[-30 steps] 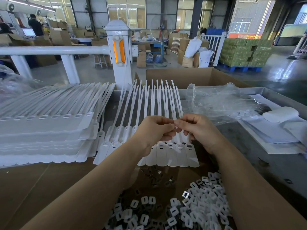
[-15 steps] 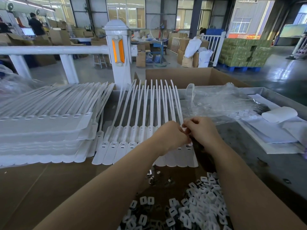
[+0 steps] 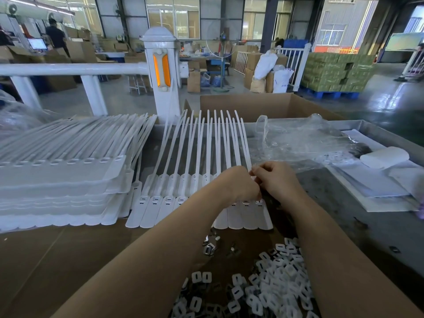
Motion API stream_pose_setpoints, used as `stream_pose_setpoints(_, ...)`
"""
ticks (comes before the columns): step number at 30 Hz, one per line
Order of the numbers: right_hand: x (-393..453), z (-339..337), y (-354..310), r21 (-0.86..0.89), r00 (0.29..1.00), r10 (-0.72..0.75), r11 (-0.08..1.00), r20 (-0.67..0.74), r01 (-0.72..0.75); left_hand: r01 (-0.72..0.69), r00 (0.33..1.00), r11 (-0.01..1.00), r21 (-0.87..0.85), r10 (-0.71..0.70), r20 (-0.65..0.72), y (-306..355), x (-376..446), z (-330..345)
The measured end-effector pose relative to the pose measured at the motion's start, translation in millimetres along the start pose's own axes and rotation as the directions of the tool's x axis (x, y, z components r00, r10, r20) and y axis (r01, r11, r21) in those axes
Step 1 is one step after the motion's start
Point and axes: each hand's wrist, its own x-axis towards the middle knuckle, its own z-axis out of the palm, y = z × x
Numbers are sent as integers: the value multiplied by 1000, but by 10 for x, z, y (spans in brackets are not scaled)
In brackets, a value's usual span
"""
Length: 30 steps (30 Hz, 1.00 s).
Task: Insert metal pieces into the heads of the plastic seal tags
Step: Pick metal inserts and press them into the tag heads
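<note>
Both hands bunched together over the right end of the seal tag row

My left hand (image 3: 238, 184) and right hand (image 3: 278, 180) have fingers curled, touching at the tips above the seal tags (image 3: 169, 180); can't tell what they pinch, left forearm covers the middle heads. Loose metal pieces (image 3: 209, 249) and white clips (image 3: 275, 290) sit close to me, stacked tags (image 3: 59, 180) left, plastic bag (image 3: 298, 138) right. No readable writing.

Head-worn view, forward-down, close over worktable (image 3: 378, 228)
</note>
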Motion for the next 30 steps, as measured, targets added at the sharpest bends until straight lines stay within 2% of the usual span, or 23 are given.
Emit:
stream_pose_setpoints(7, 3, -3, 7, 3, 1000, 8, 1000, 2, -8, -4, 1000, 995, 98, 2, 21, 60, 7, -66)
stream_pose_setpoints(18, 33, -4, 29, 3, 1000, 10, 1000, 18, -11, -99, 989, 995, -19, 101, 104, -67, -94, -121)
stream_pose_setpoints(26, 65, 19, 69, 2, 1000, 19, 1000, 9, -19, -49, 997, 981, 190, 37, 65, -152, -158, -197)
stream_pose_setpoints(28, 67, 27, 72, -27, 1000, 3, 1000, 6, -3, -80, 997, 953, 292, 71, 43, -182, -192, -245)
stream_pose_setpoints(30, 64, 38, 74, -70, 1000, -27, 997, 11, 28, -161, 986, 912, 377, 163, 26, -203, -244, -302)
